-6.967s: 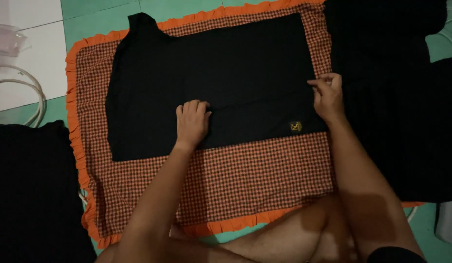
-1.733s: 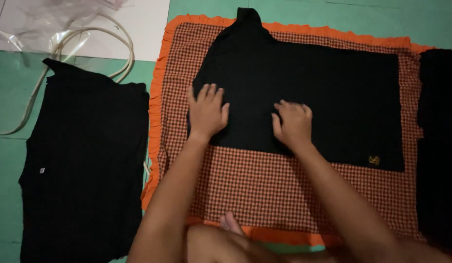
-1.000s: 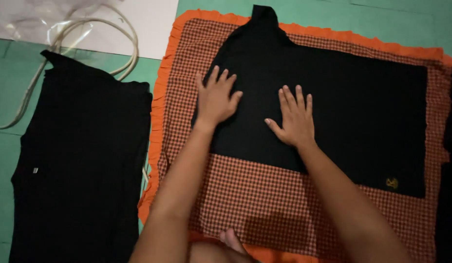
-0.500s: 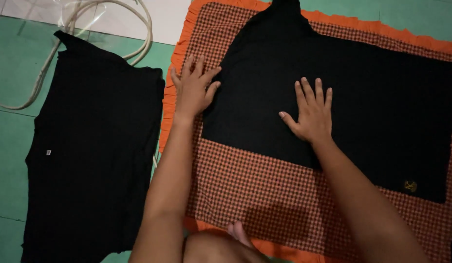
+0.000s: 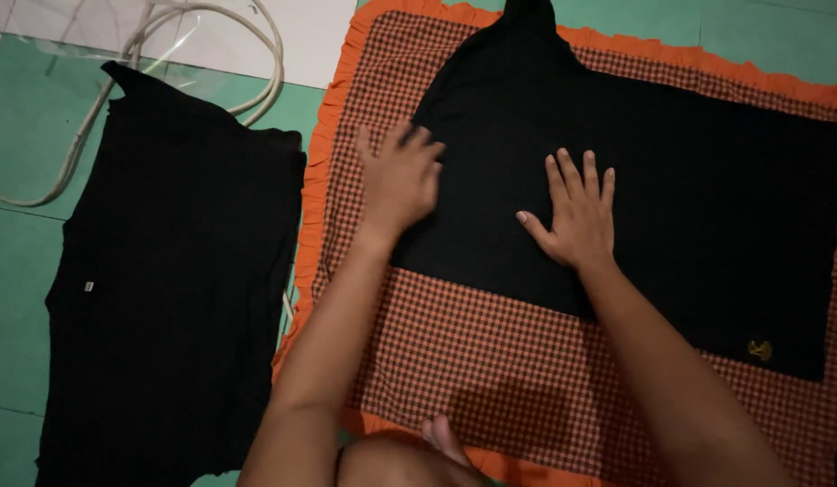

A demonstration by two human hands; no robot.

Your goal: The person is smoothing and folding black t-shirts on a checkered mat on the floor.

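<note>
A black garment (image 5: 689, 189) lies folded flat on an orange checked cloth (image 5: 500, 361) with an orange frill. A small gold emblem (image 5: 758, 350) shows near the garment's lower right corner. My left hand (image 5: 399, 180) rests flat at the garment's left edge, fingers apart, slightly blurred. My right hand (image 5: 574, 212) presses flat on the garment's middle-left part with fingers spread. Neither hand holds anything.
A second black garment (image 5: 166, 289) lies spread on the green floor to the left of the checked cloth. A pale hose (image 5: 256, 63) loops over clear plastic sheeting at the top left. My bare foot (image 5: 446, 442) shows at the bottom edge.
Both hands slid left across the black garment. My left hand reached its left edge, and my right hand moved from the right side to the middle-left.
</note>
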